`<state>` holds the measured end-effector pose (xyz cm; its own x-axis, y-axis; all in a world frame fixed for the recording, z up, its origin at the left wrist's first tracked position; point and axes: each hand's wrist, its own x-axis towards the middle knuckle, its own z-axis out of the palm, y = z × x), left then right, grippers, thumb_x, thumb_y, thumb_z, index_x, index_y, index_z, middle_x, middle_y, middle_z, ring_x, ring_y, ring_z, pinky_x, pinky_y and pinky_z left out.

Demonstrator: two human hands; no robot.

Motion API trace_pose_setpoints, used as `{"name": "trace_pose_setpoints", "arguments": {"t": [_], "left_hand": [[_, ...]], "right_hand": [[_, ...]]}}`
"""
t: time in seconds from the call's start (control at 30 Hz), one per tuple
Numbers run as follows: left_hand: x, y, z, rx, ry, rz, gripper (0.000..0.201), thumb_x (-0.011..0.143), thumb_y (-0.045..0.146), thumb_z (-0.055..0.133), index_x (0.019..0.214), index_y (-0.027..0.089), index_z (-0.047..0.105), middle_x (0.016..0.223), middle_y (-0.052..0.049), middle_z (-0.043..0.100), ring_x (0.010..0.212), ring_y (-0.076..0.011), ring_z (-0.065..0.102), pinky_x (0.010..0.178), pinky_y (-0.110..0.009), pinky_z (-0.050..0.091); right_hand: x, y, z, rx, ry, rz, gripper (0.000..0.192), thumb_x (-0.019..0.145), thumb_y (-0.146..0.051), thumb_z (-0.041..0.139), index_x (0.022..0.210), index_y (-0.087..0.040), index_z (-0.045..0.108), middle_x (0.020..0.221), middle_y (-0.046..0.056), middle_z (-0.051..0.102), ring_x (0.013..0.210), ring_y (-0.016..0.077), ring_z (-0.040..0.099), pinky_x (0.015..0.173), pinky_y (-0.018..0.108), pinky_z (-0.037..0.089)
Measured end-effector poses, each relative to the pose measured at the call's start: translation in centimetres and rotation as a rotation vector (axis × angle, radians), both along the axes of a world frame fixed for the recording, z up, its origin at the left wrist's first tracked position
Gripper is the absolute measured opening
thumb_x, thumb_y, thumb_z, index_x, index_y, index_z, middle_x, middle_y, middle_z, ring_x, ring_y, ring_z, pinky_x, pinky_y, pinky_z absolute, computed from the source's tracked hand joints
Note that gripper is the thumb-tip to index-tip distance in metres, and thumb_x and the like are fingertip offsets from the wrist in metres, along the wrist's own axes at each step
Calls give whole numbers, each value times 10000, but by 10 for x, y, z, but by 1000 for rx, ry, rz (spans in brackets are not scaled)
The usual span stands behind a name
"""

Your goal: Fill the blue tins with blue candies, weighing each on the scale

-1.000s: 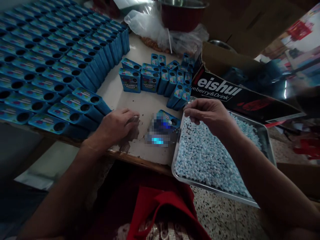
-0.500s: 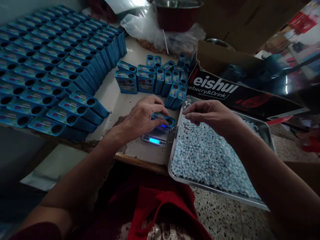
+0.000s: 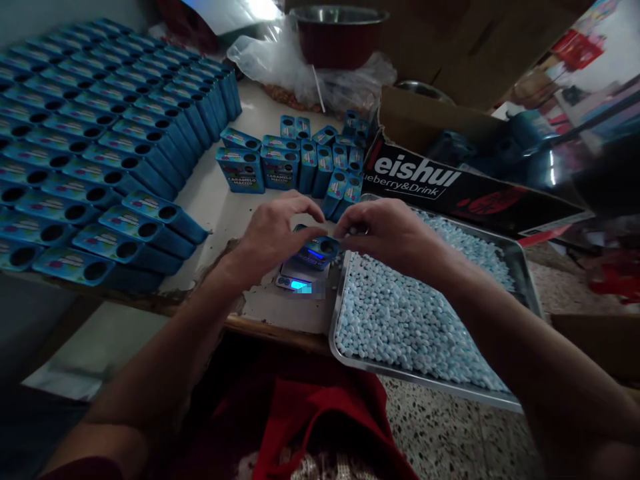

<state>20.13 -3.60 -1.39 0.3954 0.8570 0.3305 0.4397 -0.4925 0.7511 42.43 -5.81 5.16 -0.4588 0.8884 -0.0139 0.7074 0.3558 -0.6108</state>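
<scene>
Having moved in from above the tray [image 3: 520,263], the right hand [image 3: 395,233] now pinches its fingers over the blue box [image 3: 317,250] on the scale [image 3: 300,277]; the left hand [image 3: 275,233] grips that box. Boxes [image 3: 240,170] on the bench [image 3: 220,193] read "CARAMELO MACIZO"; the carton [image 3: 440,183] reads "eishui".

Cardboard box [image 3: 450,183], plastic bag [image 3: 300,63], red bowl [image 3: 337,37]
</scene>
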Motion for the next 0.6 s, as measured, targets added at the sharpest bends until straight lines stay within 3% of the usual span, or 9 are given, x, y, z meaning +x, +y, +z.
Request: {"name": "trace_pose_setpoints", "arguments": {"t": [0.1,0.2,0.33,0.47,0.57,0.6], "left_hand": [[-27,-6,-6,-43,-6,136,197,915,372,820,1048,226,807,1089,-40,791,1064,-239,715,1020,-366,546],[-48,-11,-14,-84,-38,194,231,914,423,828,1056,241,815,1099,-36,792,1095,-246,721,1030,-370,547],[-57,-14,-22,-113,-55,187,252,884,434,852,1055,251,821,1093,-34,793,1101,-250,722,1038,-385,560],[-62,-16,-23,-119,-66,204,237,880,420,848,1057,263,821,1103,-36,792,1112,-255,727,1048,-400,568],[-68,-18,-22,-133,-97,230,194,890,385,839,1040,266,814,1100,-35,793,1098,-252,737,1048,-403,572],[-70,-18,-23,-136,-111,234,184,889,372,838,1034,261,811,1092,-36,793,1085,-251,742,1040,-402,576]], "right_hand": [[-18,1,2,110,-259,94,221,837,-25,710,903,-191,840,852,29,779,805,182,691,733,300,448],[-32,2,0,156,-404,151,232,838,-22,712,923,-192,845,872,49,782,815,199,692,724,305,443],[-35,1,0,190,-271,109,246,861,-27,692,965,-194,839,909,38,789,813,185,699,743,298,475],[-8,-3,-7,233,-124,-67,174,922,-109,694,996,-202,821,940,31,802,834,199,727,784,324,520],[28,-13,-38,209,-289,-221,120,965,-200,694,1015,-204,803,992,69,808,875,255,744,815,392,546],[38,-19,-52,146,-363,-229,172,942,-245,745,1100,-198,793,1072,96,809,919,284,749,821,414,559]]}}
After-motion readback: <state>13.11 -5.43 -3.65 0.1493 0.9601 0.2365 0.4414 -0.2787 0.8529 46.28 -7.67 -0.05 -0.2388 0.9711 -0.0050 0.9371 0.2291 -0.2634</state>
